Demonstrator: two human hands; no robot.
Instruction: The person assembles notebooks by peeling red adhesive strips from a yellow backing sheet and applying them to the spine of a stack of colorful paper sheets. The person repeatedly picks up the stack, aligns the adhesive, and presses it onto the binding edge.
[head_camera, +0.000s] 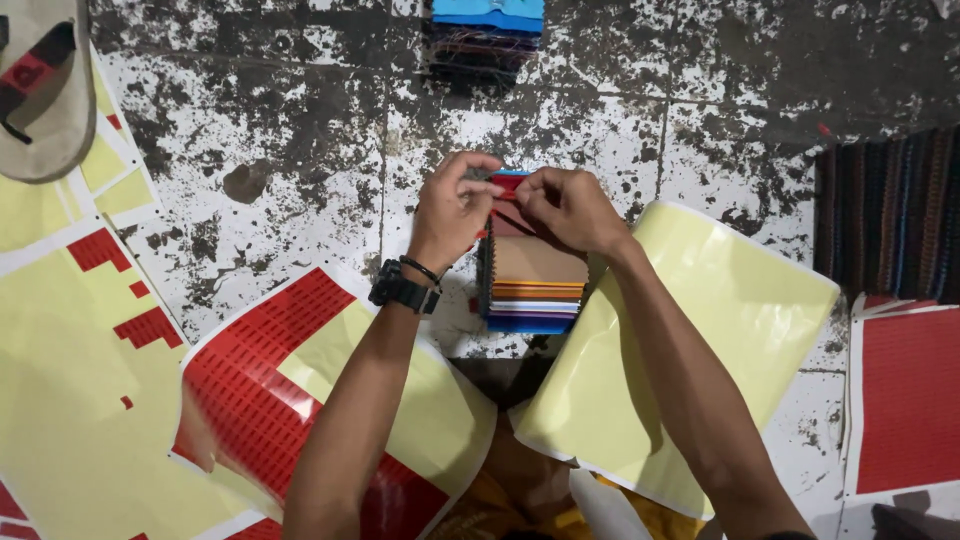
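At the centre, the left hand (452, 208) and the right hand (572, 207) meet fingertip to fingertip over a small red sticker (506, 190), pinched above a stack of coloured fabric swatches (533, 285) on the stained floor (300, 130). A black wristwatch (402, 290) sits on the left wrist. At seven o'clock lies a part-peeled red sticker sheet (250, 400); at four o'clock, a bare yellow backing sheet (720, 320). A sandal (42, 85) rests at ten o'clock, another swatch stack (487, 35) at twelve.

Multicoloured fabric swatch stack (535, 290), upright
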